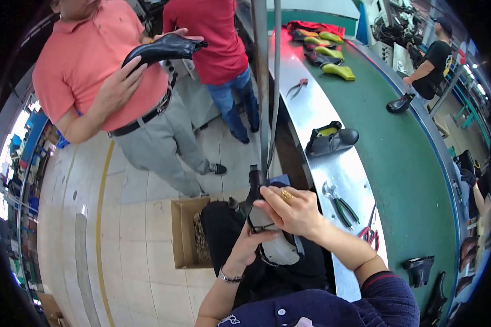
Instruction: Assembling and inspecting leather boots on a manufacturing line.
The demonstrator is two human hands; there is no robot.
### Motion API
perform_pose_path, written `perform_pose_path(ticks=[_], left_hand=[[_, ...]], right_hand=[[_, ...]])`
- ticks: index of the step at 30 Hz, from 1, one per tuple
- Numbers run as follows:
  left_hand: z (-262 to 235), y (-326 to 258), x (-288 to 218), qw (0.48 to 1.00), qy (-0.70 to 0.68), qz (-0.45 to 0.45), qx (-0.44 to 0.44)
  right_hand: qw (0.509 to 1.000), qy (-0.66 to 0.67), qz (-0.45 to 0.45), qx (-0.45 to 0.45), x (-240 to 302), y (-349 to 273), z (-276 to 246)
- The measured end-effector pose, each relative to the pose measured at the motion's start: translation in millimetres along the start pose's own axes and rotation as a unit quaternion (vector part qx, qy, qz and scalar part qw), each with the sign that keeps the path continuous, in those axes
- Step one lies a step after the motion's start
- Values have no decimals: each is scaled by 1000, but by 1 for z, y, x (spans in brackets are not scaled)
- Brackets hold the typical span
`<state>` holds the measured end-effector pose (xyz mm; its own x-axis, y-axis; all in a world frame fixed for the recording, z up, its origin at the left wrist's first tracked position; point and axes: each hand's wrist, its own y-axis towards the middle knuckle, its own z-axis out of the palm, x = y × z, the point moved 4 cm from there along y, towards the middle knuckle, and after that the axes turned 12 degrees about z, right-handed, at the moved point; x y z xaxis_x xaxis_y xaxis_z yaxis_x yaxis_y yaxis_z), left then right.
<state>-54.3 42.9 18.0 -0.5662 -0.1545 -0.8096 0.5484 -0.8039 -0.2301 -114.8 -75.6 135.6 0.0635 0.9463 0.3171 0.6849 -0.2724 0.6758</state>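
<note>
A dark leather boot [256,188] with a pale underside lies over my lap. My left hand [246,246] is closed around its lower side. Against its upper part presses my right hand [295,211], fingers curled and a gold-coloured ring on one; what they pinch is hidden. A pale, rounded sole surface [281,249] with a dark rim shows beneath my hands; I cannot tell whether it belongs to the same boot. Right of my hands, green-handled pliers [339,204] and a red-handled cutting tool [370,235] lie on the metal ledge.
A black shoe [331,139] and red pincers [297,87] rest farther up the ledge. The green conveyor belt [403,180] carries several shoes and yellow lasts [338,71]. A metal post [261,82] rises before me. A cardboard box [186,240] stands left; a person [93,71] holds a black boot.
</note>
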Motion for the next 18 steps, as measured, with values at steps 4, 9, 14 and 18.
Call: perform_pose_path(ticks=[4, 9, 14, 18], left_hand=[[3, 11, -24, 980, 65, 165, 90], [21, 38, -55, 936, 120, 260, 205], [35, 55, -37, 900, 148, 285, 296], [50, 54, -28, 790, 357, 389, 311]], right_hand=[[942, 289, 154, 79, -29, -10, -12], [749, 517, 377, 172, -89, -30, 3], [653, 598, 420, 198, -126, -65, 47], [533, 720, 394, 205, -124, -82, 44]])
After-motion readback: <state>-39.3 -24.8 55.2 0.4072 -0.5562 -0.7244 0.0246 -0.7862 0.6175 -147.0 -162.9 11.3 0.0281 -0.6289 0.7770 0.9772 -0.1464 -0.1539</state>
